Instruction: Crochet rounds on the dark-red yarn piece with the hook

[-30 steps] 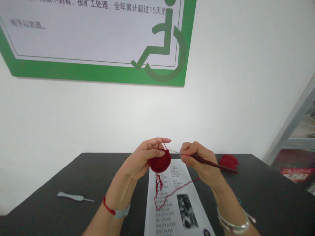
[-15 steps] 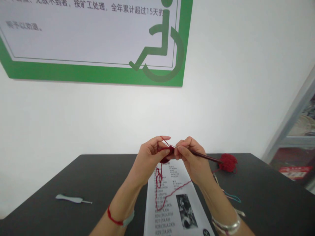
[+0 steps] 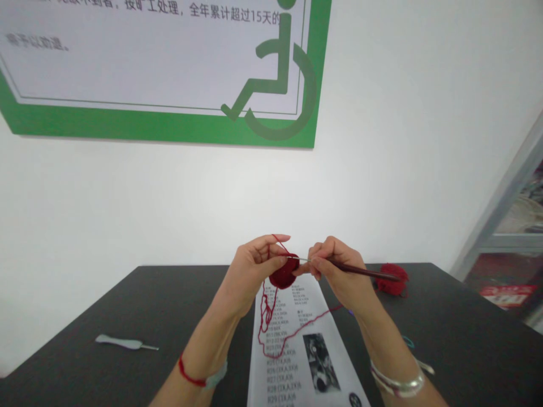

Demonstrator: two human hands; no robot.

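My left hand [image 3: 254,268] pinches a small round piece of dark red crochet work [image 3: 284,274] between thumb and fingers. Red yarn [image 3: 280,243] runs up over its raised index finger. My right hand [image 3: 335,268] grips a crochet hook [image 3: 365,270] with a dark brown handle, held like a pen. The hook's thin metal shaft reaches left to the top edge of the crochet work, and a right fingertip touches the work's right side. Slack yarn hangs below in loose loops and trails right across the printed sheet [image 3: 284,373].
On the black table [image 3: 178,316], a ball of red yarn [image 3: 392,280] lies at the back right. A pale-handled crochet hook [image 3: 123,342] rests at left. Small tools lie partly hidden by my right forearm. Behind stands a white wall with a green-bordered sign [image 3: 169,127].
The crochet work has turned so more of its round face shows. My right hand has moved slightly right with the hook, and my left hand slightly left.
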